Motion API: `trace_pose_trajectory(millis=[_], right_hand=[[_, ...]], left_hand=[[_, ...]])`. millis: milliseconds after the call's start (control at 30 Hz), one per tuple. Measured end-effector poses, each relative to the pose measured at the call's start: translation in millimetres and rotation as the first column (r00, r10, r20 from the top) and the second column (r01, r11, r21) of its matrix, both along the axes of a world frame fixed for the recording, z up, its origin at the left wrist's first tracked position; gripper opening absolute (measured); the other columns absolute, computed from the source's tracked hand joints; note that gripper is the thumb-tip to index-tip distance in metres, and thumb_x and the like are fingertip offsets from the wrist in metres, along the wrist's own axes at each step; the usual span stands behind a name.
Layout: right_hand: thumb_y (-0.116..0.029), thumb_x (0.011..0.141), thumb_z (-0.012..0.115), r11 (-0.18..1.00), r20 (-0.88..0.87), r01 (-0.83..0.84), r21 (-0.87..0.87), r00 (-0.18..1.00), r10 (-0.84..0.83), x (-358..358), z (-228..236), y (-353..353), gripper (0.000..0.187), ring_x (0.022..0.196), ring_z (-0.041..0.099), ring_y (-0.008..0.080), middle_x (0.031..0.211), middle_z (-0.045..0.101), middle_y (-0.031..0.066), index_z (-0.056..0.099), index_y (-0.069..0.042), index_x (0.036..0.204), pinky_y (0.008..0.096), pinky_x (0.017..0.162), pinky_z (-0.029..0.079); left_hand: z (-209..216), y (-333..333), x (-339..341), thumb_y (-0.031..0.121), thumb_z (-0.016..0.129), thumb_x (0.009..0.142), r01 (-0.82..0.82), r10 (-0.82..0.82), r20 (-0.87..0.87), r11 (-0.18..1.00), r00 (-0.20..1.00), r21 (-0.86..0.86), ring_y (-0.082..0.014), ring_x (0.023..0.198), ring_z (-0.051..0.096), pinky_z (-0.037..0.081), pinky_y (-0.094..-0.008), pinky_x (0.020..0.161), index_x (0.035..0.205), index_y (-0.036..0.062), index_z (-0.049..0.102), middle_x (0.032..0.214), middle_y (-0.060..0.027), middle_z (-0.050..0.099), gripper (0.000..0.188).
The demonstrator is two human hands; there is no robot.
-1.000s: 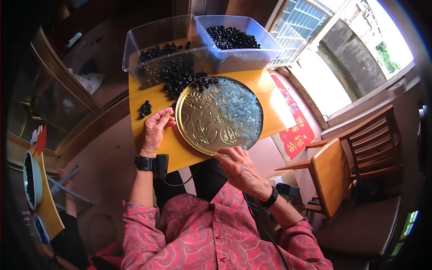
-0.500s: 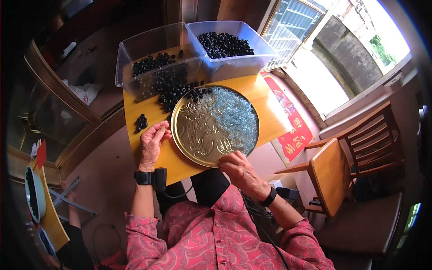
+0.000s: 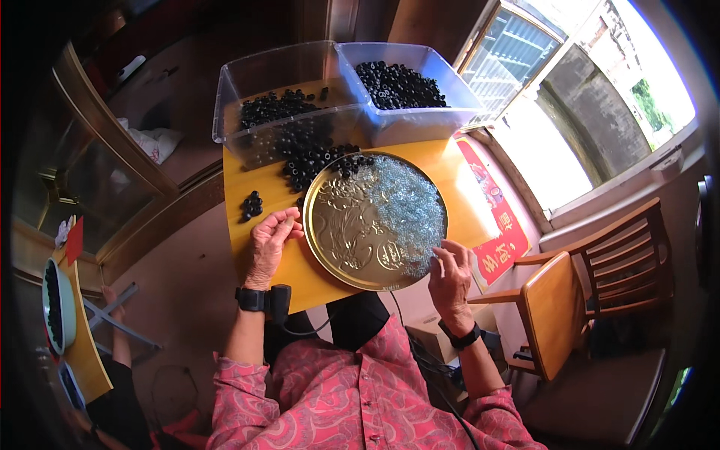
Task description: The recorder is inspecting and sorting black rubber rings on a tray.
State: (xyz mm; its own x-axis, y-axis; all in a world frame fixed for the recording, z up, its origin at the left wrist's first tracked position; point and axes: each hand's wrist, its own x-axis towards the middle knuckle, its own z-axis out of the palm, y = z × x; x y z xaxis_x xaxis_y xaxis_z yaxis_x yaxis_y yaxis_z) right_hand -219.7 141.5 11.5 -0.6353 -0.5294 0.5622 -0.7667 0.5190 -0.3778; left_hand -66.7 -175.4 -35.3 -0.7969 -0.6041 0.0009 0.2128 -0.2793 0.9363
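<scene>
The person's two hands are apart, one at either side of a round gold tray [image 3: 337,225] that sits near the front edge of the yellow tabletop [image 3: 304,289]. The left hand [image 3: 271,244] is by the tray's left rim, thumb and forefinger drawn together; from here I cannot tell whether anything tiny is pinched between them. The right hand [image 3: 450,279] is at the lower right rim, fingers bent toward the tray, and I can't make out whether they grip anything. Small glassy blue beads [image 3: 409,206] cover the tray's right side, while its embossed left side shows bare gold. Black beads [image 3: 304,171] lie heaped against the tray's upper left rim, with a small cluster [image 3: 252,205] set apart on the left. Behind stand a clear bin [image 3: 225,112] and, touching it, a bluish bin [image 3: 431,126] with more black beads inside.
</scene>
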Motion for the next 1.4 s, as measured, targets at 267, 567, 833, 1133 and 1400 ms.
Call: trace_pose_trajectory(millis=[267,567,833,1133,1400], right_hand=[[0.004,0.080,0.064,0.999,0.138,0.030,-0.025,0.990,-0.026,-7,-11,6,0.014,0.092,0.059,0.0348,0.100,0.059,0.0183,0.062,0.000,0.094,0.0410,0.079,0.049],[0.002,0.078,0.067,1.000,0.254,0.006,-0.027,0.967,0.001,-1,-6,2,0.005,0.080,0.062,0.0285,0.095,0.060,0.0159,0.065,0.000,0.083,0.0349,0.068,0.052],[0.004,0.080,0.066,0.992,0.344,-0.122,0.038,0.933,0.102,-9,9,4,0.006,0.074,0.064,0.0262,0.094,0.059,0.0154,0.064,0.000,0.085,0.0315,0.061,0.056],[-0.001,0.082,0.066,0.976,0.136,-0.053,0.211,0.990,0.024,-36,36,20,0.004,0.076,0.066,0.0268,0.092,0.063,0.0141,0.065,0.000,0.086,0.0335,0.064,0.058],[-0.004,0.082,0.068,0.977,0.197,-0.001,0.214,0.980,-0.042,-41,32,46,0.006,0.082,0.063,0.0314,0.091,0.061,0.0158,0.063,0.001,0.082,0.0385,0.067,0.054]], left_hand=[[10,8,-1,0.016,0.060,0.095,-0.021,0.027,0.046,0.993,0.999,-0.117,-0.0095,0.078,0.063,0.052,-0.0229,0.078,0.113,-0.0006,0.063,0.091,-0.0042,0.067,0.025],[8,10,2,0.010,0.059,0.095,-0.056,0.064,0.030,0.973,0.997,-0.223,-0.0096,0.079,0.062,0.053,-0.0241,0.078,0.114,-0.0025,0.061,0.093,-0.0037,0.064,0.024],[0,15,3,0.010,0.060,0.094,-0.268,0.269,-0.031,0.932,0.963,-0.244,-0.0111,0.077,0.064,0.053,-0.0227,0.073,0.111,-0.0036,0.062,0.093,-0.0044,0.065,0.022],[5,12,12,0.014,0.055,0.097,-0.550,0.598,0.071,0.772,0.798,-0.319,-0.0129,0.081,0.062,0.052,-0.0260,0.076,0.127,0.0003,0.051,0.104,-0.0073,0.058,0.033],[23,-24,18,0.025,0.072,0.082,-0.193,0.841,0.150,0.287,0.520,-0.938,-0.0347,0.096,0.054,0.052,-0.0410,0.075,0.135,0.0041,0.040,0.110,-0.0206,0.047,0.065]])
